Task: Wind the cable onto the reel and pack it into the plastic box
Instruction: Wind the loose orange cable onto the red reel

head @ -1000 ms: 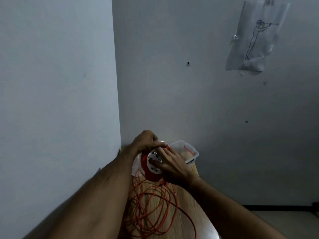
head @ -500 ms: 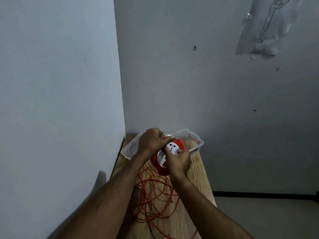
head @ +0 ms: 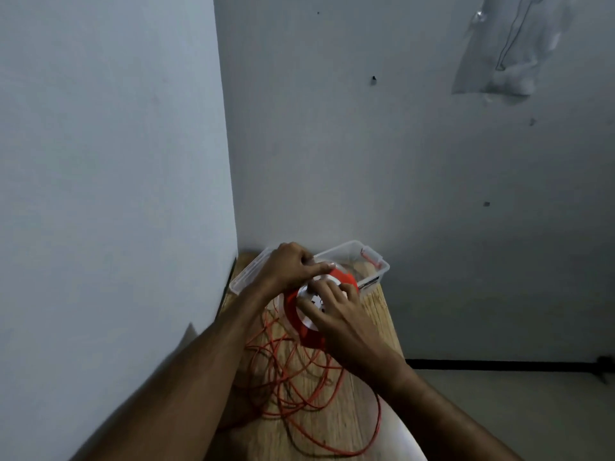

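While most of the orange cable [head: 299, 380] lies in loose loops on the wooden tabletop [head: 376, 327] just in front of the reel [head: 307, 331], winding looks barely begun, and the clear plastic box [head: 372, 261] waits just behind the reel. Left hand [head: 289, 264] grips the reel's upper rim; right hand [head: 336, 307] has spread fingers on the white hub face. Judgement: steady the rim and turn the hub evenly, so loops feed without snagging.

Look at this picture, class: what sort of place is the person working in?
Probably a plain room corner, perhaps a home or workroom: bare grey walls, a narrow wooden table pushed into the corner, and a sheet taped up.
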Action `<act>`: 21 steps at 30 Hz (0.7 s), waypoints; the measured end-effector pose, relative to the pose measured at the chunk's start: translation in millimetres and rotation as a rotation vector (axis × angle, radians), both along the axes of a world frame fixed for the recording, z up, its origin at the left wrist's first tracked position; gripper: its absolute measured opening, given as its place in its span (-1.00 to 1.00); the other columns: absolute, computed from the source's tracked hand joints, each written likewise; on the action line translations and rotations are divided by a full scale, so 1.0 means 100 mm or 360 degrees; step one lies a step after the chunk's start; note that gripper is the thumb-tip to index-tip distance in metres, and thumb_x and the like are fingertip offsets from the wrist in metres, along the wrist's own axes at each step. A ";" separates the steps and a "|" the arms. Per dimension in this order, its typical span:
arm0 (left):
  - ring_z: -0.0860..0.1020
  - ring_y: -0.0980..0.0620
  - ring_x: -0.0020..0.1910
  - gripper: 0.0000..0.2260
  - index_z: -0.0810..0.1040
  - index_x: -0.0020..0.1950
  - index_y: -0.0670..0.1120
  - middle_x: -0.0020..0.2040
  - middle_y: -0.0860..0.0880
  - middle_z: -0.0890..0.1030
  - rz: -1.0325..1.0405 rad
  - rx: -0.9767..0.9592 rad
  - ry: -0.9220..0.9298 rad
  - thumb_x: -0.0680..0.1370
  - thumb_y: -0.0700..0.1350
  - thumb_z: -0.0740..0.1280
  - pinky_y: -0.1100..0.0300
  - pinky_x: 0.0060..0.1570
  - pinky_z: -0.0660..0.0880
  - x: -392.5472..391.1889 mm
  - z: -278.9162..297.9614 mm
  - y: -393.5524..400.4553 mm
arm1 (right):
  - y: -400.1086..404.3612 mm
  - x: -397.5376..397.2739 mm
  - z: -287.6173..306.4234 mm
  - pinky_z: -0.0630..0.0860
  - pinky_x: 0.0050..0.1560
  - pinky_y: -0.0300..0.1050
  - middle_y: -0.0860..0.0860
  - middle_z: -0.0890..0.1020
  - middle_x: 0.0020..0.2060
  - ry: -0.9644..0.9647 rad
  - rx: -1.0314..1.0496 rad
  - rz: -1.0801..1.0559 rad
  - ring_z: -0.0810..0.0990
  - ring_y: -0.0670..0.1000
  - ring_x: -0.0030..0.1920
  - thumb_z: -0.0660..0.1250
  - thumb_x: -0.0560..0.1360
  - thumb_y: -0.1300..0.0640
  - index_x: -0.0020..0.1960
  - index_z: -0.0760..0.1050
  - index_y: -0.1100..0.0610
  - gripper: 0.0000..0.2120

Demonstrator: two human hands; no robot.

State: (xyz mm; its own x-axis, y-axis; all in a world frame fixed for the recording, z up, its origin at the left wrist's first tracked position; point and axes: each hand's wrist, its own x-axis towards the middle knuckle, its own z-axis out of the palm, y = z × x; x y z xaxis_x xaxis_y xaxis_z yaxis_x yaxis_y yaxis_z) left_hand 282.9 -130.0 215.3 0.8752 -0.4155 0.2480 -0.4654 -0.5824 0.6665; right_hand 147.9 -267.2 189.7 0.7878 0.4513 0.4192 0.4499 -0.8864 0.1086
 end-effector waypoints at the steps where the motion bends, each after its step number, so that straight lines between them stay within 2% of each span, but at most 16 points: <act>1: 0.38 0.11 -0.50 -0.46 0.52 -0.42 -0.14 -0.50 -0.06 0.47 -0.0026 0.0027 0.0015 0.48 0.29 0.46 0.25 -0.43 0.29 0.01 0.03 0.00 | -0.04 -0.02 0.05 0.47 0.25 0.23 0.16 0.44 0.37 -0.0064 -0.0055 0.0085 0.37 0.16 0.37 0.37 0.43 0.00 0.37 0.43 0.01 -0.48; 3: 0.35 0.12 -0.51 -0.46 0.54 -0.41 -0.15 -0.52 -0.02 0.44 -0.0070 0.0074 0.0053 0.47 0.29 0.47 0.29 -0.45 0.24 0.02 0.07 0.01 | -0.12 -0.04 0.16 0.49 0.21 0.22 0.18 0.45 0.37 -0.0118 -0.0217 0.0177 0.32 0.15 0.34 0.44 0.41 0.03 0.33 0.46 -0.05 -0.50; 5: 0.42 0.05 -0.51 -0.44 0.61 -0.34 -0.21 -0.49 -0.08 0.52 -0.0142 0.0100 0.0105 0.46 0.30 0.47 0.30 -0.44 0.30 0.02 0.08 0.01 | -0.18 -0.03 0.24 0.44 0.24 0.22 0.17 0.38 0.42 -0.0038 -0.0371 0.0214 0.32 0.18 0.38 0.50 0.43 0.03 0.37 0.41 -0.09 -0.44; 7: 0.57 -0.15 -0.40 -0.40 0.67 -0.23 -0.25 -0.35 -0.21 0.64 -0.0219 0.0097 0.0146 0.43 0.35 0.45 0.14 -0.35 0.46 0.00 0.11 0.01 | -0.20 -0.03 0.27 0.38 0.27 0.22 0.17 0.32 0.45 0.0011 -0.0459 0.0202 0.33 0.20 0.43 0.51 0.45 0.01 0.43 0.36 -0.12 -0.39; 8: 0.63 -0.18 -0.33 -0.38 0.69 -0.19 -0.25 -0.29 -0.23 0.66 -0.0239 0.0103 0.0147 0.42 0.37 0.45 0.07 -0.31 0.52 -0.01 0.14 0.01 | -0.19 -0.03 0.27 0.37 0.28 0.24 0.17 0.31 0.45 0.0009 -0.0463 0.0183 0.34 0.21 0.44 0.51 0.45 0.00 0.44 0.35 -0.12 -0.37; 9: 0.66 -0.14 -0.29 -0.40 0.71 -0.15 -0.23 -0.27 -0.20 0.69 -0.0237 0.0117 0.0138 0.43 0.36 0.45 0.03 -0.27 0.57 -0.02 0.16 0.01 | -0.18 -0.03 0.28 0.36 0.30 0.26 0.18 0.32 0.45 0.0002 -0.0454 0.0159 0.35 0.21 0.44 0.52 0.43 0.00 0.44 0.36 -0.12 -0.36; 11: 0.68 -0.01 -0.26 -0.50 0.74 -0.12 -0.16 -0.24 -0.10 0.71 -0.0199 0.0151 0.0090 0.45 0.31 0.46 0.12 -0.27 0.57 -0.06 0.23 0.01 | -0.16 -0.03 0.29 0.36 0.29 0.30 0.19 0.34 0.42 -0.0017 -0.0437 0.0121 0.39 0.22 0.40 0.54 0.37 -0.02 0.41 0.40 -0.12 -0.35; 14: 0.66 0.03 -0.28 -0.55 0.75 -0.17 -0.12 -0.30 -0.04 0.70 -0.0147 0.0146 0.0009 0.46 0.29 0.48 0.18 -0.28 0.51 -0.11 0.25 -0.01 | -0.15 0.01 0.23 0.41 0.25 0.28 0.19 0.42 0.33 -0.0120 -0.0415 0.0084 0.47 0.21 0.29 0.53 0.36 -0.10 0.37 0.47 -0.08 -0.39; 17: 0.58 0.11 -0.38 -0.59 0.66 -0.32 -0.08 -0.41 0.03 0.61 -0.0060 0.0070 -0.0046 0.45 0.26 0.51 0.25 -0.35 0.40 -0.14 0.24 0.00 | -0.13 0.04 0.15 0.55 0.12 0.11 0.18 0.54 0.18 -0.0195 -0.0107 -0.0004 0.58 0.18 0.14 0.42 0.34 -0.25 0.33 0.52 0.00 -0.37; 19: 0.56 0.07 -0.44 -0.53 0.65 -0.36 -0.11 -0.44 -0.02 0.60 -0.0014 0.0020 -0.0066 0.42 0.29 0.51 0.27 -0.41 0.39 -0.14 0.22 0.00 | -0.06 0.05 0.09 0.57 -0.08 -0.10 0.13 0.65 0.02 -0.0233 0.0273 -0.0084 0.67 0.11 -0.08 0.37 0.36 -0.19 0.28 0.57 0.08 -0.43; 21: 0.55 0.08 -0.46 -0.52 0.65 -0.36 -0.12 -0.44 -0.04 0.60 0.0036 -0.0021 -0.0058 0.41 0.30 0.51 0.27 -0.42 0.42 -0.17 0.19 0.01 | 0.04 0.04 0.03 0.51 -0.18 -0.28 0.07 0.72 -0.10 -0.0198 0.0679 -0.0269 0.69 0.02 -0.24 0.47 0.37 -0.10 0.23 0.61 0.12 -0.50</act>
